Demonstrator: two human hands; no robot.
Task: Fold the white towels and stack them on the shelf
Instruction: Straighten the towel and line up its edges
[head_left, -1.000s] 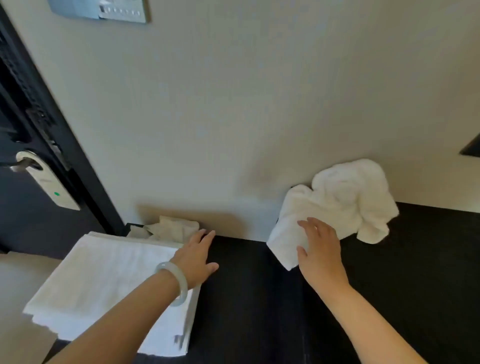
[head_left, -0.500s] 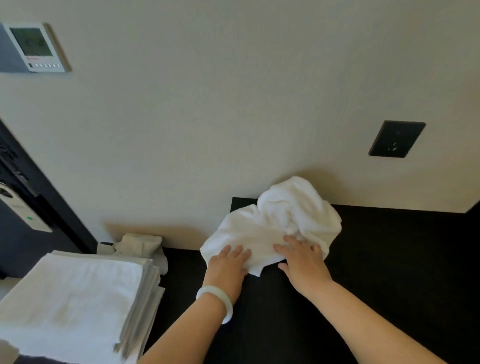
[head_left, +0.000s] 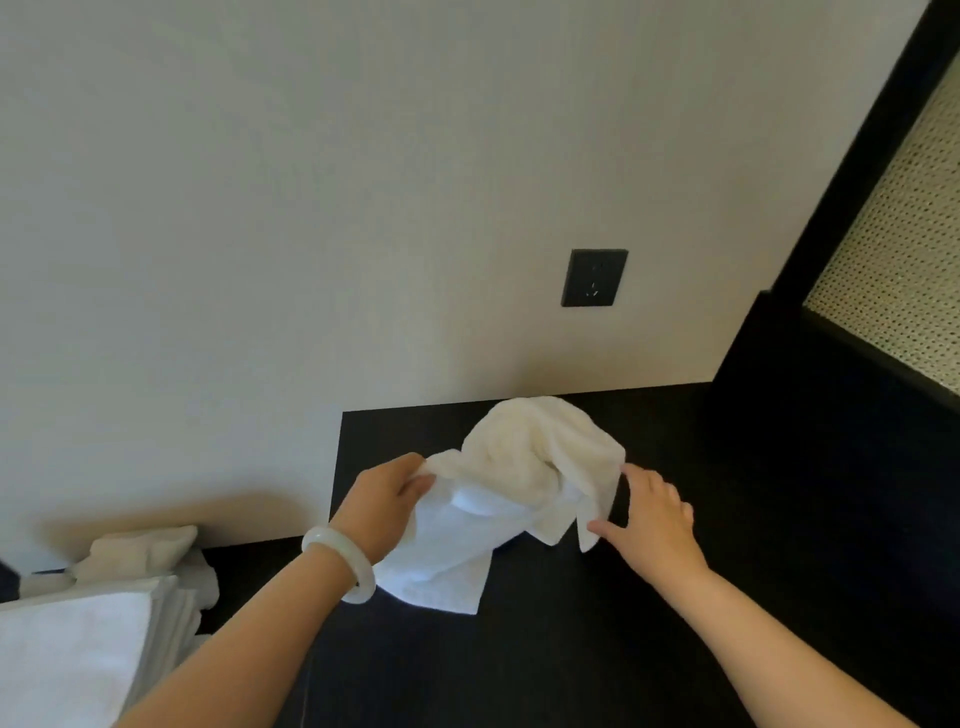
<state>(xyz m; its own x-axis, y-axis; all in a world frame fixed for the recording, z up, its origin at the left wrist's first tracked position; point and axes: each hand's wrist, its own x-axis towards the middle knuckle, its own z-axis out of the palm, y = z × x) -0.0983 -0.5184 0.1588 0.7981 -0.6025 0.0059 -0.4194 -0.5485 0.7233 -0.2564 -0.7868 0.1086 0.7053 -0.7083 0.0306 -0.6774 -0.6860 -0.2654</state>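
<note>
Crumpled white towel (head_left: 519, 483) sits bunched on the dark shelf (head_left: 675, 649) near the wall, partly lifted between both hands. The left hand (head_left: 387, 501) pinches its left edge with curled fingers and thumb. The right hand (head_left: 652, 519) is spread open, fingertips touching the right edge without a clear grip. A stack of folded towels (head_left: 78, 654) lies well apart to the left, so part of the job looks done. This towel is not yet spread or folded, and stacking it remains.

Crumpled white towel (head_left: 519, 478) bunched on the dark shelf (head_left: 675, 623); folded towel stack (head_left: 67, 654) far left.
</note>
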